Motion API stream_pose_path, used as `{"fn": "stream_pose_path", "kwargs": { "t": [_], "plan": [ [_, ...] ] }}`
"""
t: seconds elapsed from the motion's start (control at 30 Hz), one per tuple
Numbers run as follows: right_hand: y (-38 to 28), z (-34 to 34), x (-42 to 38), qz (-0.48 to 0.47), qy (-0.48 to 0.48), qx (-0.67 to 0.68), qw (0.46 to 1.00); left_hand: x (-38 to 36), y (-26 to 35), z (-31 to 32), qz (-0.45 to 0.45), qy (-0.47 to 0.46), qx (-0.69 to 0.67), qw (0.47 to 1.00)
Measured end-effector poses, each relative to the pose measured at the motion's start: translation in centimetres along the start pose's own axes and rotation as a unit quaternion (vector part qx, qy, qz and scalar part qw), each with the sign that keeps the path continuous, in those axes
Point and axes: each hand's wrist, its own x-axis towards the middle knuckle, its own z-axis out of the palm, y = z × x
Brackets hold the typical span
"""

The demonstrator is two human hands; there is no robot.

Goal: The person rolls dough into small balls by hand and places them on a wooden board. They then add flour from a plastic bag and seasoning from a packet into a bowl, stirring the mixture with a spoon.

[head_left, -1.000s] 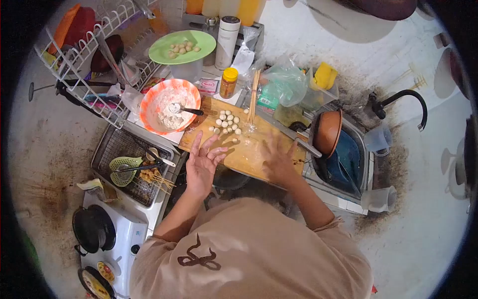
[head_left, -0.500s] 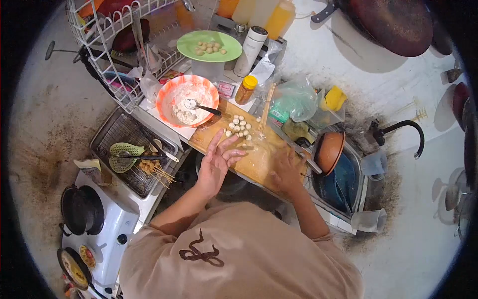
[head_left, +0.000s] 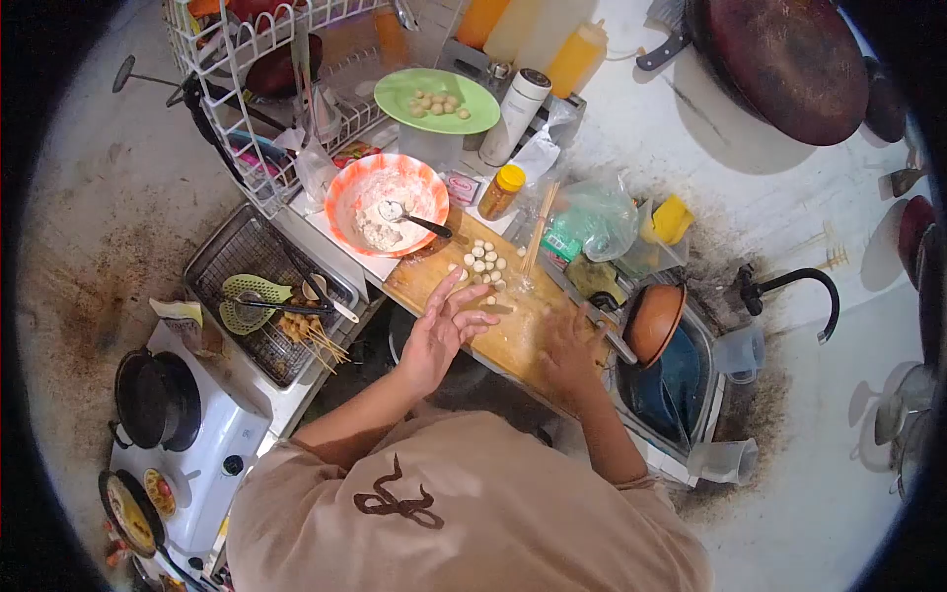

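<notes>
My left hand [head_left: 442, 331] hovers palm up over the near edge of the wooden cutting board [head_left: 419, 274], its fingers loosely spread and nothing in them. Small white dough balls [head_left: 483, 257] are grouped just beyond its fingertips. My right hand [head_left: 570, 355] is palm down on the floured right part of the board, fingers apart; whatever lies beneath the palm is hidden. A knife [head_left: 614, 340] rests along the board's right side, close to the right fingers. Thin bamboo skewers [head_left: 541, 229] lie at the board's far edge.
A red-and-white bowl [head_left: 340, 202] with flour and a spoon [head_left: 419, 223] stands left of the board. Behind is a green plate [head_left: 395, 96] of balls. A spice jar [head_left: 501, 193], a sink [head_left: 712, 395], a wire tray [head_left: 209, 271] and a stove [head_left: 222, 434] surround the work area.
The view has shifted slightly, so the counter items appear a little lower and to the right. Both hands keep nearly the same poses, the left slightly further right in view.
</notes>
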Motion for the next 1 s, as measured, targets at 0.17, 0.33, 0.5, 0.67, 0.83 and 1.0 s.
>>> {"fn": "stream_pose_path", "kwargs": {
  "t": [0.17, 0.33, 0.5, 0.67, 0.83, 1.0],
  "plan": [
    [-2.6, 0.1, 4.1, -0.045, -0.002, 0.032, 0.998, -0.1, -0.4, 0.3, -0.011, 0.004, -0.001, 1.000],
    [-4.8, -1.6, 2.3, -0.110, -0.029, 0.050, 0.992, 0.2, -0.1, 0.7, -0.003, -0.024, 0.009, 1.000],
    [0.3, 0.2, -0.3, -0.034, -0.032, 0.001, 0.999, 0.1, -0.2, 0.3, -0.003, -0.031, 0.021, 0.999],
    [-0.6, 0.4, 3.8, -0.028, -0.010, 0.022, 0.999, -0.1, -1.2, 0.3, -0.016, -0.032, 0.016, 0.999],
    [-3.8, -1.2, 2.2, -0.104, -0.046, 0.039, 0.993, 0.1, -1.5, 0.9, -0.014, -0.050, 0.017, 0.999],
    [-0.5, 0.1, -0.7, -0.009, -0.026, 0.019, 0.999, -0.1, -1.4, 0.4, -0.022, -0.032, 0.021, 0.999]
  ]
}}
